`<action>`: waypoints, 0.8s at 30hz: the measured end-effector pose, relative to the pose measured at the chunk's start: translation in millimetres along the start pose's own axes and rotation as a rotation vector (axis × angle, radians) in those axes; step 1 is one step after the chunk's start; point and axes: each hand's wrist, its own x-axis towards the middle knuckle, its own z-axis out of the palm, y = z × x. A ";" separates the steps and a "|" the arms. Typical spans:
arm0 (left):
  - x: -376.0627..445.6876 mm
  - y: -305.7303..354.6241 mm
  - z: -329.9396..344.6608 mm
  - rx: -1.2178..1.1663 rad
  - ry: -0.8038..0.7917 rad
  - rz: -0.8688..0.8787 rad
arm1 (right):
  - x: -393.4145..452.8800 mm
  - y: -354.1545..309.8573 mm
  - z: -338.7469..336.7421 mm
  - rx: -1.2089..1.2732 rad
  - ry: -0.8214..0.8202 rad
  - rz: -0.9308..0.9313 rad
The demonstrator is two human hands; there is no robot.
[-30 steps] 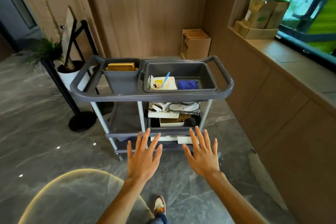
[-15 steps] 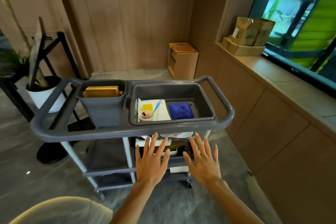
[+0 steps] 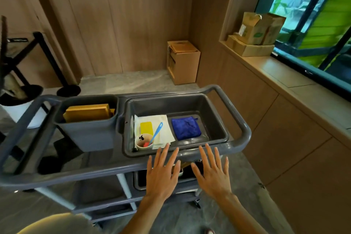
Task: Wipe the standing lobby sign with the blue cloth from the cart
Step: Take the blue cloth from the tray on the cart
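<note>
Closer now, both open hands [image 3: 188,175] just short of blue cloth [image 3: 185,128]

Fluffy blue cloth [image 3: 186,128] in glossy plastic tub [image 3: 218,119].

The blue cloth [image 3: 186,128] is a small square of deep blue, fuzzy fabric, folded flat with a little loop tab at its far right corner. It lies on the floor of the right half of the grey tub [image 3: 218,119] set into the top of the cart [image 3: 114,169], its edges turned slightly askew to the tub's walls. The standing lobby sign [image 3: 3,47] shows only as a dark, blurred edge at the far left, beyond the cart's left end.
</note>
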 end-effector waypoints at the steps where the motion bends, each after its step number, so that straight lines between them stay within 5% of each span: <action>1: 7.9 0.6 2.1 -0.013 0.002 0.004 | 8.7 3.4 -0.8 0.008 0.001 0.002; 24: 174.2 43.9 62.1 0.045 -0.106 -0.177 | 195.8 92.5 -4.4 0.095 -0.119 -0.135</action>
